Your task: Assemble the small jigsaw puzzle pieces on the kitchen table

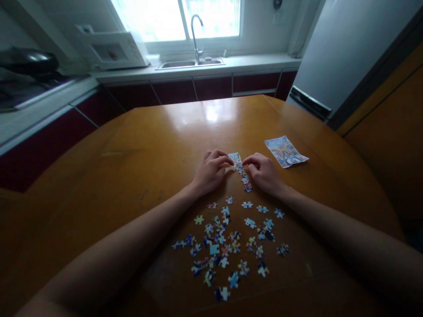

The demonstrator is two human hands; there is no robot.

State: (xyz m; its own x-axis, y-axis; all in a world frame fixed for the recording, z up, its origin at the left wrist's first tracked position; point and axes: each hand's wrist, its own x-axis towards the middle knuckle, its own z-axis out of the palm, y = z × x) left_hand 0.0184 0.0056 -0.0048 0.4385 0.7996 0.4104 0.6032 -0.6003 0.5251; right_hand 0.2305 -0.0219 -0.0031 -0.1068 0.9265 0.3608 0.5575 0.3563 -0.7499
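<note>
A partly joined strip of jigsaw puzzle (236, 161) lies on the wooden table between my hands. My left hand (214, 171) touches its left edge with bent fingers; whether a piece is under the fingertips is too small to tell. At the right edge, my right hand (262, 171) has its thumb and index finger close together, and anything between them is hidden. A narrower joined part (246, 181) runs toward me beside the right hand. Many loose puzzle pieces (214, 249) are scattered nearer to me, between my forearms.
A creased picture sheet (286, 151) lies right of my right hand on the brown table (148, 141). Beyond the table are a counter with a sink (178, 64), a faucet (194, 39), a white microwave (114, 50), a dark pan (31, 60) and a fridge (340, 48).
</note>
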